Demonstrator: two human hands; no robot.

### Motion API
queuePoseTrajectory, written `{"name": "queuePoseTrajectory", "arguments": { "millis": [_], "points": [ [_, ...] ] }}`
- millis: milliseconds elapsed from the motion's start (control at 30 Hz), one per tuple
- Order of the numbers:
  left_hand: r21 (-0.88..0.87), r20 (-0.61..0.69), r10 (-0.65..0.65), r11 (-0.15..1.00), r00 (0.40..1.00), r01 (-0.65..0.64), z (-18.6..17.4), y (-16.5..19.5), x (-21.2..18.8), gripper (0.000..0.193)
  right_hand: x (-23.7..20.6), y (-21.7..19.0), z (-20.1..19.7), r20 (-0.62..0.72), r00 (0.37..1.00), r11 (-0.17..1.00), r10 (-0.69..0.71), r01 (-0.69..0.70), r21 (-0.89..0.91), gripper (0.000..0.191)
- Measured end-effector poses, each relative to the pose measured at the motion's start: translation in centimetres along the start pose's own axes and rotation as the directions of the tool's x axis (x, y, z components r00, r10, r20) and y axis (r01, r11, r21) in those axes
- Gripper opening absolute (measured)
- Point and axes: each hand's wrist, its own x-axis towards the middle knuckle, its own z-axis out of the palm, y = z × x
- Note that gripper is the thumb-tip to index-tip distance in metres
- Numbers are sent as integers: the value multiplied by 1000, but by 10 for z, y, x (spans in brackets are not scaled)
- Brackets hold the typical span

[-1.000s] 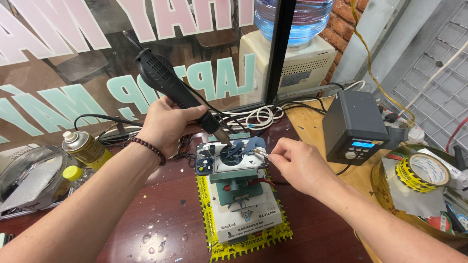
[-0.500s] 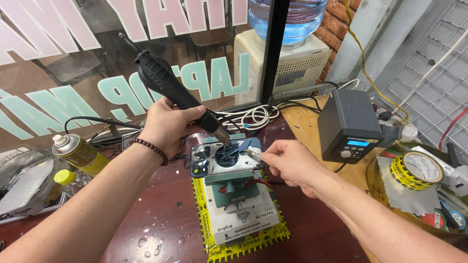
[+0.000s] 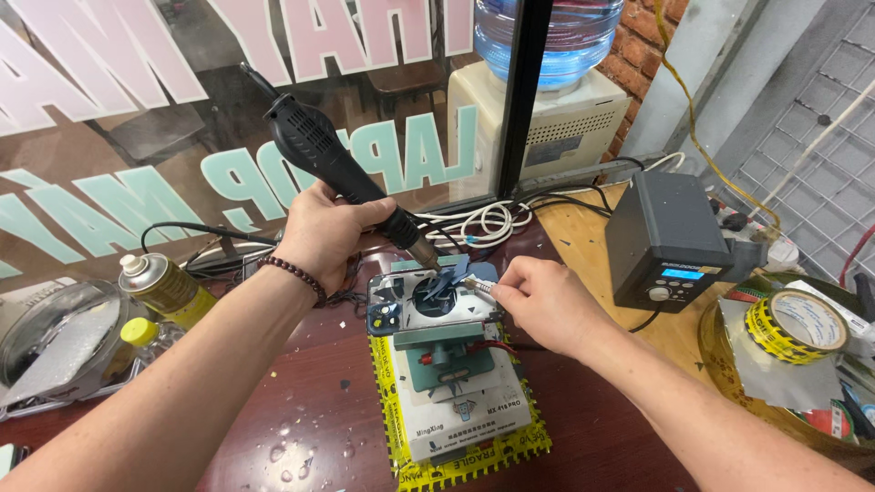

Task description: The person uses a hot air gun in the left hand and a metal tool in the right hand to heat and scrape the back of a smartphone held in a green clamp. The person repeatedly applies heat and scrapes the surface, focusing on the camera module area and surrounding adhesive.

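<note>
I work at a dark red-brown table (image 3: 273,428) pushed against a shop window with pale lettering (image 3: 137,109) across the upper left of the frame. At the left edge sit a clear round lid (image 3: 50,342) and a yellow spray can (image 3: 164,290). My left hand (image 3: 319,235) is wrapped tight around a black hot air gun (image 3: 337,169), nozzle slanting down at the opened phone (image 3: 433,296) clamped in a green holder (image 3: 447,355) at centre, on a yellow-edged mat (image 3: 460,451). My right hand (image 3: 547,305) pinches thin tweezers (image 3: 474,285) at the phone's upper right. Right of it stands a dark station box (image 3: 665,241) on pale wood, then yellow tape (image 3: 797,323) near the right edge. Bare tabletop lies lower left.
</note>
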Motion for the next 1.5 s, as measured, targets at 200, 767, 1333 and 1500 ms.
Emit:
{"name": "queuePoseTrajectory", "arguments": {
  "millis": [200, 767, 1333, 1500],
  "points": [
    [43, -10, -34, 998, 999, 35, -4, 0, -1, 28, 1, -2, -9, 227, 943, 868, 244, -317, 383, 23],
    [5, -66, 45, 999, 997, -44, -45, 1, -12, 24, -56, -40, 9, -137, 809, 768, -572, 469, -436, 10],
    [-55, 14, -18, 998, 1000, 18, 3, 3, -18, 27, -68, -21, 6, -204, 978, 999, 49, -48, 8, 19],
    [-45, 71, 0, 999, 997, 3, 14, -12, -14, 29, -71, -21, 3, -197, 979, 999, 51, -51, 2, 20]
  ]
}}
